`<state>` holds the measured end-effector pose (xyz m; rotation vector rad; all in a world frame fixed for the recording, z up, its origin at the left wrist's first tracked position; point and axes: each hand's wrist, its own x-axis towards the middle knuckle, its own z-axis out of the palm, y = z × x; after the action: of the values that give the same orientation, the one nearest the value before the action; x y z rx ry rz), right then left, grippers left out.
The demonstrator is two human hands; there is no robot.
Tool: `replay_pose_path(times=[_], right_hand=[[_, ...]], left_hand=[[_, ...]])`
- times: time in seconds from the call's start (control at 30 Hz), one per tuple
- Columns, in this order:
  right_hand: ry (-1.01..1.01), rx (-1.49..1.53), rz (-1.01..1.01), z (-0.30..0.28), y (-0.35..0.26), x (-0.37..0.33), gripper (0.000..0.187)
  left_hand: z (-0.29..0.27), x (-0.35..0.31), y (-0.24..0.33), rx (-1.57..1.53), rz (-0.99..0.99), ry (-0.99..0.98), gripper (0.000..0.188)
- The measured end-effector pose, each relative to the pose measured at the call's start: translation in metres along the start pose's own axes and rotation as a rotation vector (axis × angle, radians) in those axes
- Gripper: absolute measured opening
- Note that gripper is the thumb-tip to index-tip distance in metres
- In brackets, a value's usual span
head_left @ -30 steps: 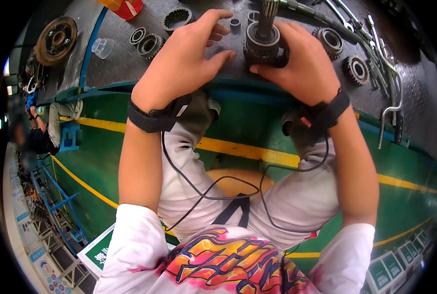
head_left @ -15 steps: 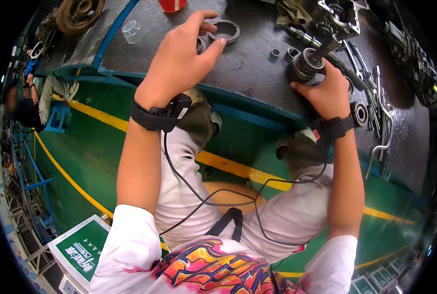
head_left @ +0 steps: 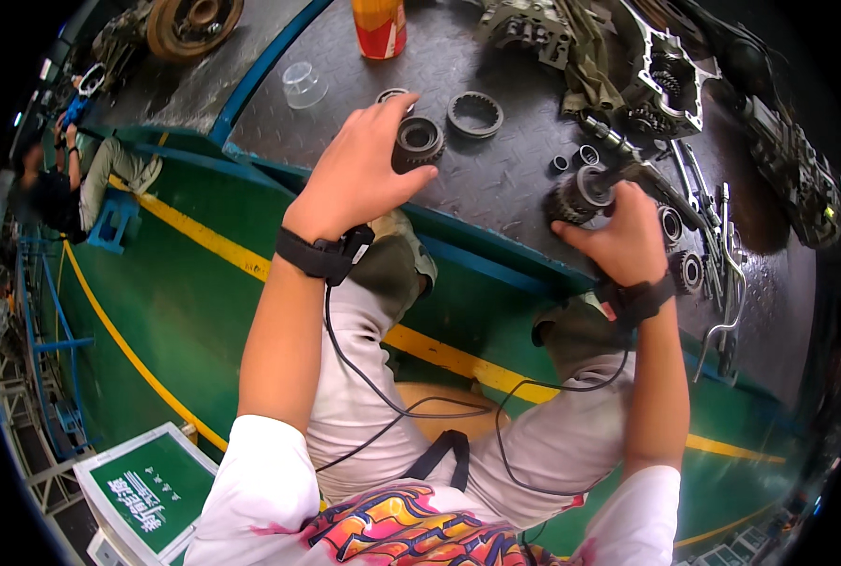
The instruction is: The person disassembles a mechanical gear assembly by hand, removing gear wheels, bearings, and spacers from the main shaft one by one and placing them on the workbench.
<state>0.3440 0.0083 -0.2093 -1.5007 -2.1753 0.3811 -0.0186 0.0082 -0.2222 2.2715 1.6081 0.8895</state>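
Note:
My left hand (head_left: pixel 362 170) is open, thumb and fingers spread, beside a dark toothed gear hub (head_left: pixel 420 141) lying on the metal table. The hub does not appear to be gripped. A thin toothed ring (head_left: pixel 475 115) lies to the right of the hub, and a smaller ring (head_left: pixel 395 96) shows partly behind my fingertips. At the right, my right hand (head_left: pixel 625 236) is closed around a gear shaft (head_left: pixel 581 196) carrying stacked gears, tilted near the table's front edge. The palm hides part of the shaft.
Two small bushings (head_left: pixel 587 155) sit behind the shaft. Bearings (head_left: pixel 689 272), wrenches and rods (head_left: pixel 713 217) lie on the right. A gearbox housing (head_left: pixel 666 80) and a cloth (head_left: pixel 587 66) are farther back. A clear plastic cup (head_left: pixel 304 86) and a red-orange container (head_left: pixel 379 28) stand at left.
The view has shifted, showing more of the table's far side. My left hand has drawn back from the gear hub, which now shows more fully. My right hand still holds the gear shaft.

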Motion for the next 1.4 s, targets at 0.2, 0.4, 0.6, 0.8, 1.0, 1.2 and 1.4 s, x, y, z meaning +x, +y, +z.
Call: replay_pose_path(times=[0.2,0.4,0.6,0.8,1.0,1.2,1.4], right_hand=[[-0.083,0.245,0.024,0.019,-0.008,0.032,0.054],[0.029,0.200,0.057,0.035,0.001,0.058,0.062],[0.000,0.231,-0.067,0.011,0.027,0.037,0.076],[-0.022,0.105,-0.025,-0.023,0.060,0.004,0.068],[-0.043,0.088,-0.067,-0.004,0.066,0.000,0.072],[-0.117,-0.040,-0.083,0.005,0.059,0.036,0.064],[-0.175,0.019,-0.076,-0.009,0.057,0.036,0.055]], left_hand=[[0.009,0.006,0.003,0.017,-0.008,0.003,0.081],[0.017,0.006,0.009,0.026,-0.030,-0.020,0.080],[0.010,0.007,0.025,-0.023,-0.010,-0.089,0.080],[0.018,0.008,0.061,-0.318,0.018,-0.285,0.076],[0.044,0.009,0.094,-0.528,0.119,-0.336,0.070],[0.031,0.020,0.084,-0.317,0.096,-0.312,0.046],[0.024,0.034,0.036,-0.063,-0.128,-0.200,0.036]])
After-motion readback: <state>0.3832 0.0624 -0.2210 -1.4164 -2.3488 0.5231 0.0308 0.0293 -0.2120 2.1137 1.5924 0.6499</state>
